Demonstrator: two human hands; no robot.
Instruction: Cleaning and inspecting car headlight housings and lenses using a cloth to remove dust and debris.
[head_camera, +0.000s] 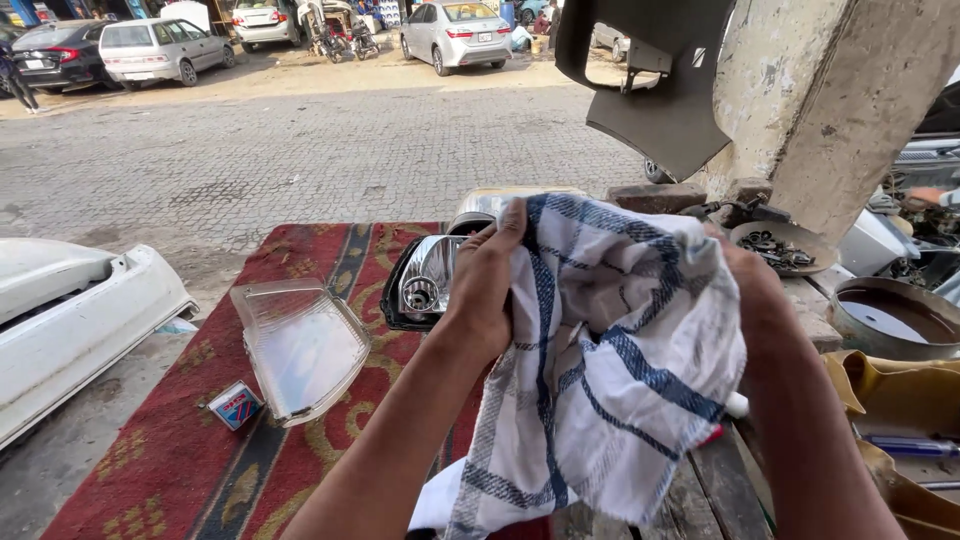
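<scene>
Both hands are raised at centre frame over the near edge of a workbench, gathered into a white cloth with blue check stripes (610, 360). The left hand (482, 290) is closed on the cloth's left edge, fingers curled into the fabric near its top. The right hand (752, 290) is largely hidden behind the cloth's right side; only the wrist and the back of the hand show, so its grip cannot be told for certain, though the fabric bunches against it. The cloth hangs down between the forearms, its lower corner trailing toward the near edge. Just beyond the left hand, on a red patterned rug (190, 450) spread across the bench, lies a headlamp housing with a chrome reflector (425, 282), partly hidden by the hand. To the left of it rests a clear lens cover (300, 345), and near that cover's near-left corner a small red, white and blue packet (235, 405). On the right stand a shallow dish of bolts (780, 247) and a round metal basin holding dark liquid (893, 318). A white bumper (70, 320) lies at far left on the ground. Parked cars (455, 35) line the far side of a paved yard.
</scene>
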